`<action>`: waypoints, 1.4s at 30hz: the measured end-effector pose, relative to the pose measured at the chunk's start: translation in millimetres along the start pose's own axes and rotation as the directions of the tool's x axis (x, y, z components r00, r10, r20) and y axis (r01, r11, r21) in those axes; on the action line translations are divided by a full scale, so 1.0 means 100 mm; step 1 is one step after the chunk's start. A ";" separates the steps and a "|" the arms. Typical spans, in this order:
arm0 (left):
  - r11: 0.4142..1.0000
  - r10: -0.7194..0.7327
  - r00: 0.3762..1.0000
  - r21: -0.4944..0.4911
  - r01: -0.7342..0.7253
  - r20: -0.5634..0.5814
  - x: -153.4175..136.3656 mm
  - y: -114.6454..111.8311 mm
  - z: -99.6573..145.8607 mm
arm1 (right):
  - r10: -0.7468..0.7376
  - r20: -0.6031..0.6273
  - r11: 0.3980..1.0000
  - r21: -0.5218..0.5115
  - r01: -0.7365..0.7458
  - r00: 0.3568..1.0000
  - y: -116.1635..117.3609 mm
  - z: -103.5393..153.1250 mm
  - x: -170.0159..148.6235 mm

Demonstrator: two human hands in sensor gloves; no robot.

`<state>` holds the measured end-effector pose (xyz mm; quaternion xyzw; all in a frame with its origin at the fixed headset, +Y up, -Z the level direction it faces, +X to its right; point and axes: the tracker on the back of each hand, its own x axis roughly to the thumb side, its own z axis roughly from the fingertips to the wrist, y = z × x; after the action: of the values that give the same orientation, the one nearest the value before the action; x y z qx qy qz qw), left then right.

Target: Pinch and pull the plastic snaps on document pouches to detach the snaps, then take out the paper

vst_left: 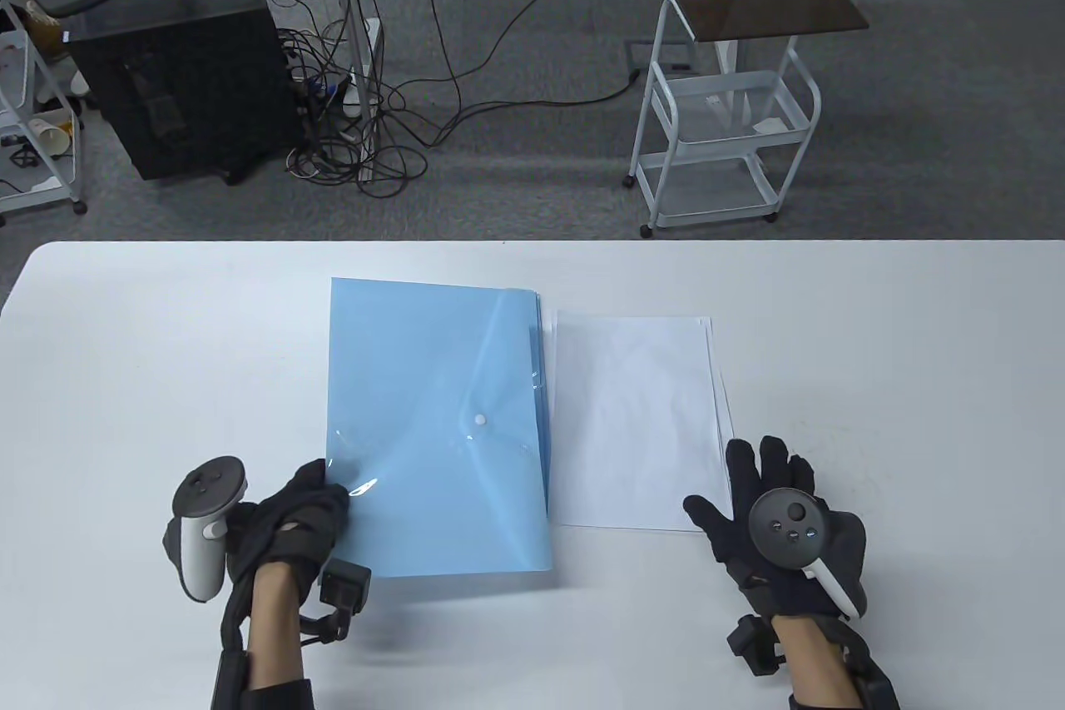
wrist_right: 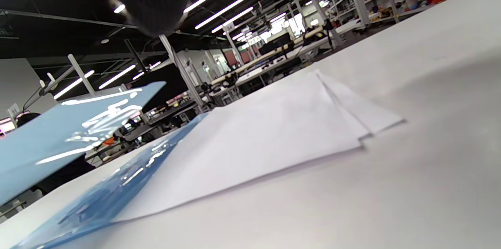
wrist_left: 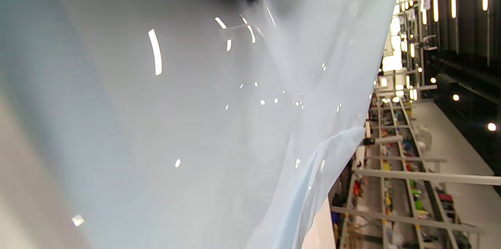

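Observation:
A light blue document pouch [vst_left: 433,427] with a white snap [vst_left: 480,419] is held raised over a stack of more blue pouches [vst_left: 542,377] on the white table [vst_left: 125,377]. My left hand [vst_left: 312,498] grips its near left corner; the pouch [wrist_left: 203,123] fills the left wrist view. A small pile of white paper [vst_left: 636,419] lies to the right of the pouches. My right hand [vst_left: 753,485] rests flat, fingers straight, on the table at the paper's near right corner. The right wrist view shows the paper [wrist_right: 266,139], the lifted pouch [wrist_right: 66,131] and the pouch stack [wrist_right: 101,198].
Beyond the table's far edge stand a white wire cart [vst_left: 724,119] with a brown top, a black cabinet [vst_left: 183,69] and tangled cables [vst_left: 366,127] on grey carpet.

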<state>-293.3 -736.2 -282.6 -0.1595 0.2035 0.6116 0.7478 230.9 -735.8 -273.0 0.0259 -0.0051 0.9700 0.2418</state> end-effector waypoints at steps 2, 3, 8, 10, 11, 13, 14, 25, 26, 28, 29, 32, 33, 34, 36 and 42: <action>1.000 -0.016 1.000 0.015 0.016 -0.010 0.03 0.01 -0.09 | -0.006 0.000 1.000 -0.001 0.006 1.000 -0.01 0.00 -0.01; 1.000 -0.016 1.000 0.016 0.016 -0.021 0.04 0.00 -0.16 | -0.013 0.000 1.000 0.001 0.013 1.000 -0.01 0.00 -0.02; 1.000 -0.011 0.999 0.000 0.011 -0.047 0.04 -0.06 -0.42 | -0.025 -0.005 1.000 0.011 0.025 1.000 -0.01 0.00 -0.05; 1.000 -0.009 0.998 -0.005 0.009 -0.061 0.03 -0.07 -0.50 | -0.029 -0.010 0.999 0.016 0.030 1.000 0.00 -0.01 -0.06; 1.000 -0.006 0.997 -0.004 0.006 -0.071 0.03 -0.08 -0.54 | -0.030 -0.012 0.999 0.019 0.031 0.999 0.01 -0.02 -0.07; 1.000 -0.006 0.997 -0.016 0.004 -0.081 0.02 -0.09 -0.61 | -0.031 -0.015 0.999 0.023 0.032 0.999 0.02 -0.03 -0.08; 1.000 0.000 0.996 -0.029 -0.002 -0.088 0.02 -0.11 -0.65 | -0.028 -0.017 0.999 0.027 0.029 0.999 0.03 -0.04 -0.08; 0.995 -0.085 0.986 0.031 0.091 -0.145 -0.03 -0.20 -0.83 | -0.021 -0.014 0.999 0.039 0.021 1.000 0.06 -0.07 -0.08; 0.991 -0.115 0.983 0.051 0.123 -0.144 -0.03 -0.19 -0.82 | -0.021 -0.013 0.999 0.039 0.021 1.000 0.06 -0.07 -0.08; 0.981 -0.146 0.977 0.103 0.163 -0.154 -0.01 -0.17 -0.80 | -0.023 -0.013 0.999 0.038 0.023 1.000 0.06 -0.06 -0.08; 0.976 -0.162 0.975 0.118 0.181 -0.154 -0.01 -0.16 -0.78 | -0.024 -0.012 0.999 0.037 0.024 1.000 0.06 -0.06 -0.08; 0.952 -0.235 0.959 0.162 0.260 -0.158 0.03 -0.13 -0.70 | -0.028 -0.008 0.999 0.029 0.028 1.000 0.05 -0.05 -0.08; 0.944 -0.258 0.953 0.170 0.283 -0.159 0.04 -0.13 -0.67 | -0.029 -0.008 0.999 0.027 0.029 1.000 0.05 -0.05 -0.08; 0.937 -0.279 0.947 0.172 0.304 -0.156 0.06 -0.13 -0.64 | -0.030 -0.008 0.999 0.025 0.030 1.000 0.05 -0.05 -0.08; 0.910 -0.337 0.929 0.202 0.363 -0.153 0.10 -0.14 -0.55 | -0.030 -0.006 0.999 0.023 0.030 1.000 0.06 -0.05 -0.08; 0.755 -0.621 0.780 0.212 0.621 -0.077 0.27 -0.34 -0.23 | -0.025 0.001 1.000 0.008 0.025 1.000 0.05 -0.04 -0.06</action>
<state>-257.9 -731.2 -316.0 -0.1323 0.2077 0.3018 0.9210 233.8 -743.1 -277.0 0.0277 -0.0010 0.9669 0.2537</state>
